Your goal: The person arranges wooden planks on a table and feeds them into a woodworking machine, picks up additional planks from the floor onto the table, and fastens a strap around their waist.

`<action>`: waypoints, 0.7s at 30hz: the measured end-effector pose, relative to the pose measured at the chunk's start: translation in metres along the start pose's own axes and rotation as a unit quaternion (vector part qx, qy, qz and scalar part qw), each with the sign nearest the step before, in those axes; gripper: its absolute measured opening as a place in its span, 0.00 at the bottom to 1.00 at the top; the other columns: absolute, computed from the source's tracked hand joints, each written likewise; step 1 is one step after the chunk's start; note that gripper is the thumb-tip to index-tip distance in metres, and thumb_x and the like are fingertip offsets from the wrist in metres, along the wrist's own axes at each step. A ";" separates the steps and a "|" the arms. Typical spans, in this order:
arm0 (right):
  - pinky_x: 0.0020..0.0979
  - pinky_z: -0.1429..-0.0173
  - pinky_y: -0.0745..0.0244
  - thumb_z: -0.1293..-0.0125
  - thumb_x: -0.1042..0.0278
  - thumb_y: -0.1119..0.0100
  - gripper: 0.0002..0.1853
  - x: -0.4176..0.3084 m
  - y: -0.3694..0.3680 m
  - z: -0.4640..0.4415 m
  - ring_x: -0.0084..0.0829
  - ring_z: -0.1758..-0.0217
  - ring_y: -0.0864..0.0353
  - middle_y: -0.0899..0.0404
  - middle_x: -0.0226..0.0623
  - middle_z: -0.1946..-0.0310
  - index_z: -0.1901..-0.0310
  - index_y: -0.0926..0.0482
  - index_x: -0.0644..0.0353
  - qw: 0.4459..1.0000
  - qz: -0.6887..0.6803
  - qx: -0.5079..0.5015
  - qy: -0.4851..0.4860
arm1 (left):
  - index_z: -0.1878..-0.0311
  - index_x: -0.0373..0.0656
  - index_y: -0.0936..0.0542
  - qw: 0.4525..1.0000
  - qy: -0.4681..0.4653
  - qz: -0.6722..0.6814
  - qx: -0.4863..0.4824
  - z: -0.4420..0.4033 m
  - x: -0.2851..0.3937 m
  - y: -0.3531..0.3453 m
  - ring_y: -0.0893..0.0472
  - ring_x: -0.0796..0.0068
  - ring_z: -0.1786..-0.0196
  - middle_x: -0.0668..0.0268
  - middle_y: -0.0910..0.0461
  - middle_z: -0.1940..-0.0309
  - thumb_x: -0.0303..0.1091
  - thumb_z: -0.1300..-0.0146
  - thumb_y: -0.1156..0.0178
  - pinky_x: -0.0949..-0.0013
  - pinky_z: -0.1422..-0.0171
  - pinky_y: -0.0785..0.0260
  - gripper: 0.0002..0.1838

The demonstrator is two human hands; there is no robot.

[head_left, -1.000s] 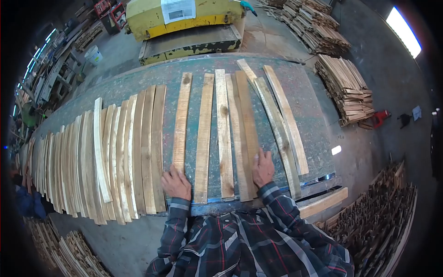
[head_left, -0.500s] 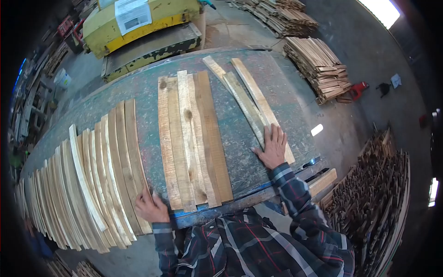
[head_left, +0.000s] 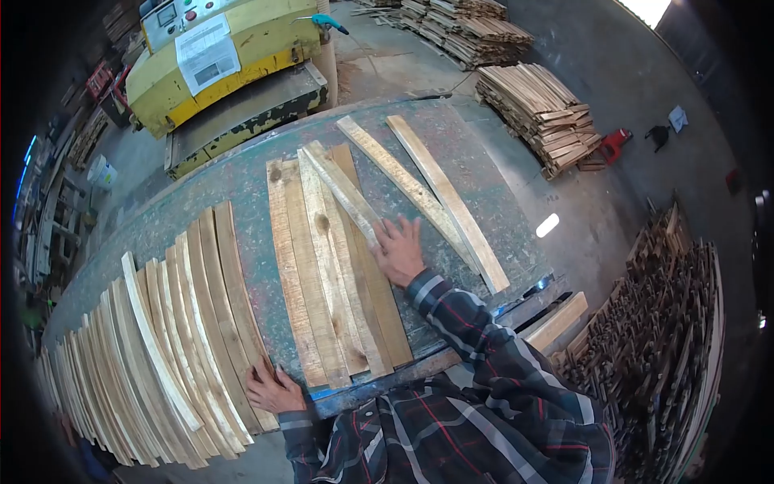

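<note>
My right hand [head_left: 399,252] grips the near end of a wooden slat [head_left: 343,189], its fingers over the slat's edge. This slat slants across a group of long slats [head_left: 310,266] laid side by side on the worn green table [head_left: 435,319]. My left hand [head_left: 276,390] has its fingers apart and rests at the right edge of a wide row of slats [head_left: 189,323], touching the outermost one. To the right of my right hand, two more slats lie at an angle: one mottled [head_left: 403,187], the other plain [head_left: 451,206].
Beyond the table stands a yellow machine [head_left: 234,68] with a paper sheet on it. A stack of slats [head_left: 536,113] sits on the floor behind right. Many upright wood pieces [head_left: 645,339] crowd the right side. A white bucket [head_left: 101,172] stands at far left.
My right hand has moved left, carrying a slat from beside the two right-hand slats to above the middle group. My left hand stays by the left row, its fingers now more spread.
</note>
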State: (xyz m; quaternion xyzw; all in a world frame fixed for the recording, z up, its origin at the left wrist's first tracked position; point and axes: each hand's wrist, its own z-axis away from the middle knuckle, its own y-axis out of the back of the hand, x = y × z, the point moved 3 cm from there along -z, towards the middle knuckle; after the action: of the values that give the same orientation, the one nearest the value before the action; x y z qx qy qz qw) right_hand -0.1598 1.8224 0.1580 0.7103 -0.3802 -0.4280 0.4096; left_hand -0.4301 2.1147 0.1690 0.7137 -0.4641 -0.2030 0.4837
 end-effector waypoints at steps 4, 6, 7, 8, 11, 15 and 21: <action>0.69 0.18 0.63 0.41 0.40 0.30 0.48 0.053 0.067 -0.008 0.61 0.20 0.45 0.35 0.55 0.25 0.23 0.36 0.56 0.982 0.129 0.069 -0.117 | 0.34 0.48 0.22 0.931 0.067 0.343 -0.104 -0.010 0.024 0.019 0.21 0.55 0.53 0.55 0.20 0.49 0.33 0.29 0.40 0.56 0.48 0.27 0.21; 0.69 0.23 0.50 0.47 0.38 0.26 0.55 0.090 0.089 0.006 0.59 0.22 0.38 0.33 0.55 0.26 0.22 0.39 0.56 0.964 0.147 0.014 -0.222 | 0.33 0.44 0.23 0.925 -0.044 0.362 -0.108 -0.028 0.077 0.027 0.22 0.65 0.69 0.59 0.20 0.68 0.30 0.26 0.43 0.61 0.64 0.28 0.20; 0.66 0.26 0.43 0.50 0.38 0.24 0.57 0.109 0.092 0.014 0.57 0.25 0.33 0.31 0.56 0.28 0.22 0.39 0.56 0.962 0.101 -0.037 -0.253 | 0.32 0.42 0.25 0.898 0.001 0.376 -0.231 -0.031 0.114 0.039 0.25 0.70 0.74 0.62 0.22 0.74 0.27 0.27 0.44 0.63 0.68 0.30 0.21; 0.64 0.29 0.35 0.52 0.39 0.23 0.58 0.125 0.094 0.021 0.56 0.28 0.28 0.28 0.57 0.30 0.22 0.40 0.56 0.954 0.057 -0.088 -0.282 | 0.27 0.43 0.31 0.848 0.013 0.427 -0.314 -0.034 0.151 0.038 0.20 0.64 0.78 0.62 0.22 0.81 0.31 0.26 0.43 0.58 0.69 0.27 0.25; 0.53 0.43 0.22 0.55 0.43 0.21 0.56 0.135 0.099 0.031 0.53 0.42 0.15 0.17 0.56 0.42 0.25 0.36 0.57 0.975 0.011 -0.062 -0.212 | 0.16 0.52 0.51 0.838 -0.073 0.357 -0.406 -0.017 0.257 -0.001 0.13 0.42 0.61 0.44 0.16 0.57 0.56 0.30 0.39 0.43 0.57 0.22 0.47; 0.45 0.43 0.20 0.57 0.52 0.19 0.43 0.137 0.098 0.067 0.48 0.47 0.12 0.12 0.50 0.51 0.37 0.21 0.60 0.957 -0.175 -0.077 -0.219 | 0.14 0.60 0.63 0.869 -0.040 0.241 -0.429 -0.007 0.335 -0.048 0.17 0.28 0.51 0.29 0.36 0.31 0.55 0.34 0.37 0.36 0.46 0.24 0.55; 0.32 0.51 0.25 0.50 0.77 0.30 0.25 0.089 0.121 0.099 0.31 0.62 0.21 0.19 0.35 0.62 0.46 0.21 0.69 0.772 -0.532 -0.061 -0.342 | 0.14 0.55 0.60 0.777 -0.003 0.513 -0.365 -0.031 0.264 0.001 0.21 0.30 0.48 0.32 0.36 0.34 0.38 0.48 0.32 0.41 0.40 0.26 0.62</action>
State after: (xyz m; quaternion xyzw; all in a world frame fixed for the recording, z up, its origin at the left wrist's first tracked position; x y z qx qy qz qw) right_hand -0.2431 1.6720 0.2120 0.5790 -0.0300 -0.8148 0.0023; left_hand -0.2792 1.9029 0.2260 0.1393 -0.6540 -0.0806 0.7392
